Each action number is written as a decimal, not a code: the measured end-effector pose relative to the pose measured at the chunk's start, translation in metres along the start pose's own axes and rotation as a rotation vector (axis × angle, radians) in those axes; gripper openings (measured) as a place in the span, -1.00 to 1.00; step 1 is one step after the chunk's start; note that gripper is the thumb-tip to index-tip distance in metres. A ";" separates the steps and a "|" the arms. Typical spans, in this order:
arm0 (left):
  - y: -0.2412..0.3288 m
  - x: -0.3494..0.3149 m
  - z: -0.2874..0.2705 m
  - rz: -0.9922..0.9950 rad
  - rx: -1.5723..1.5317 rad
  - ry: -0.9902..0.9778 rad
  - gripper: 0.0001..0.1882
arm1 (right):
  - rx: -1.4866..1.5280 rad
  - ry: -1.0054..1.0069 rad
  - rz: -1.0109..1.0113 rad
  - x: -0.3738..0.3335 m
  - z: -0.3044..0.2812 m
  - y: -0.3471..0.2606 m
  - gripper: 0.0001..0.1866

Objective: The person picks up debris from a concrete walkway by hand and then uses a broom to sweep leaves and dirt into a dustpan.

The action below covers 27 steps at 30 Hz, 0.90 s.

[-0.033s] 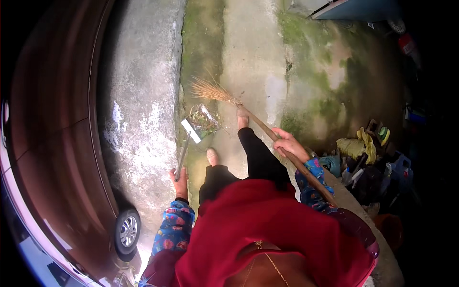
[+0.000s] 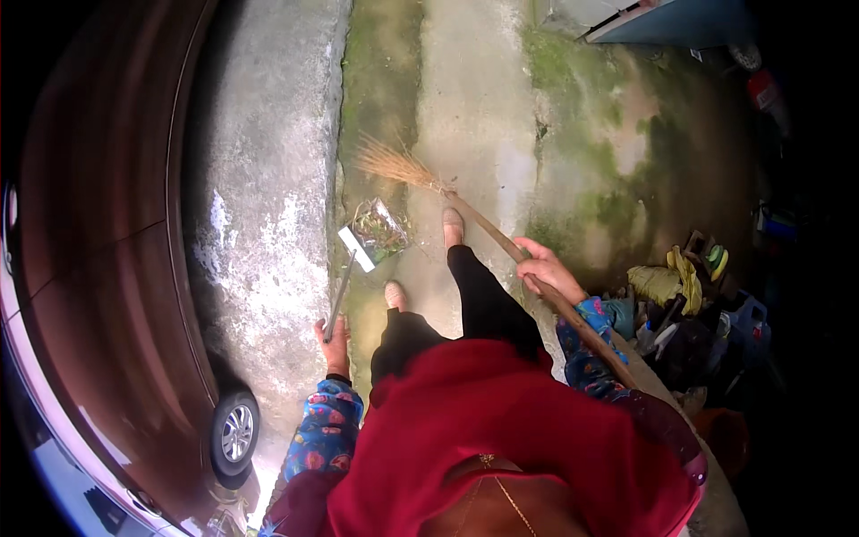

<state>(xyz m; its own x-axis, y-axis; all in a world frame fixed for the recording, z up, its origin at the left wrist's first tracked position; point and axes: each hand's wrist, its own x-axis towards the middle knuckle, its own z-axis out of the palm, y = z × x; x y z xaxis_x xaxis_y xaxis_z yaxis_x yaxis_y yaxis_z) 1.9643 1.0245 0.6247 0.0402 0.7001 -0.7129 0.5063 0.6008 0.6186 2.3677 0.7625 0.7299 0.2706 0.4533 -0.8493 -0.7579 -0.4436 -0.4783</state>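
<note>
My right hand [image 2: 550,271] is closed around the long wooden handle of a broom [image 2: 488,229]. The handle slants back along my right forearm, and the straw bristles [image 2: 396,164] spread over the mossy strip ahead of my feet. On the left, my left hand [image 2: 334,346] grips the upper end of a thin grey handle [image 2: 340,295]. This handle runs down to a dustpan [image 2: 356,249] with a white back edge, resting on the ground. Leaves and plant scraps [image 2: 385,230] lie in the pan, just nearer than the bristles.
A brown car [image 2: 107,224] with a visible wheel [image 2: 237,433] stands along the left, beside a raised concrete ledge [image 2: 268,134]. At right, a heap of bags and containers [image 2: 689,313] lies near a low concrete edge. A blue-grey panel [image 2: 667,22] juts in at the far right.
</note>
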 end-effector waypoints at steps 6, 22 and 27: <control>0.037 -0.029 0.007 -0.090 -0.133 0.122 -0.47 | -0.145 0.269 -0.292 0.074 -0.094 -0.155 -0.44; 0.050 -0.003 0.021 -0.124 -0.104 0.153 -0.57 | -0.140 -0.033 0.009 0.026 -0.081 -0.115 -0.34; 0.053 -0.010 0.012 -0.103 -0.147 0.209 -0.62 | -0.028 0.142 -0.325 0.167 -0.166 -0.237 -0.36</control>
<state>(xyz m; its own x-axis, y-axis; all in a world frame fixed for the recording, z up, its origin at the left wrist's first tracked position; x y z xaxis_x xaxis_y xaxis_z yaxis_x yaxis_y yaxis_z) 2.0009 1.0445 0.6607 -0.1915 0.6879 -0.7001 0.3672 0.7117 0.5989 2.6906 0.8151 0.6646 0.5762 0.4633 -0.6733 -0.6025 -0.3159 -0.7330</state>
